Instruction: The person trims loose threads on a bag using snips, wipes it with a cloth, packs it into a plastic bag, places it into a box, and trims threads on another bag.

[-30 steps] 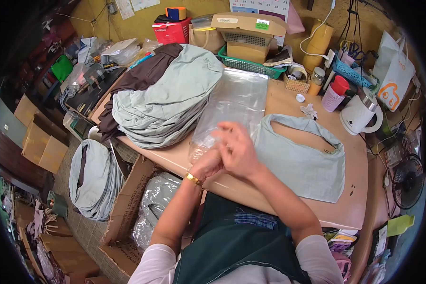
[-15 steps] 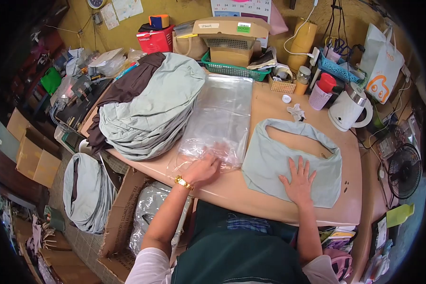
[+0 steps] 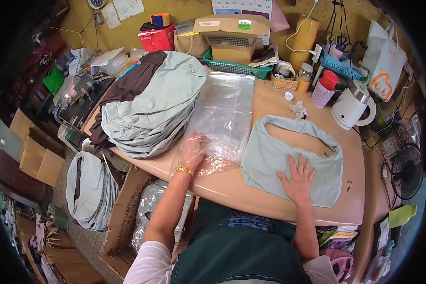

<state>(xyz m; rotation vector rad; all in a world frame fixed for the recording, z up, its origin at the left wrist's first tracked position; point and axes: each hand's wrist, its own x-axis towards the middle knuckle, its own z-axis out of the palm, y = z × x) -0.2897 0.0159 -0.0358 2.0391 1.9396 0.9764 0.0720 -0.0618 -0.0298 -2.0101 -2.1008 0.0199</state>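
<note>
My left hand [image 3: 193, 150], with a gold bracelet at the wrist, is at the near left end of the clear plastic bags [image 3: 225, 104], under a layer of the film. Its fingers are curled; whether they pinch the film is hard to make out. Flat on a pale green cloth bag [image 3: 317, 184] lies my right hand [image 3: 298, 179], fingers spread. That bag rests on the table with its strap loop away from me. Left of the plastic is a heap of pale green cloth bags [image 3: 151, 113], beside dark brown cloth [image 3: 128, 87].
A carton [image 3: 116, 222] holding plastic-wrapped items stands below the table's front edge [image 3: 270, 210]. More green cloth [image 3: 87, 189] is at its left. Along the back are a green basket [image 3: 236, 68], a pink cup [image 3: 323, 92] and a white kettle [image 3: 352, 106]. A fan [image 3: 406, 170] is at right.
My hands were together above the table, then parted. The right came down on the green bag and stays there; the left reached the plastic bags and has slid left and slightly away under the film.
</note>
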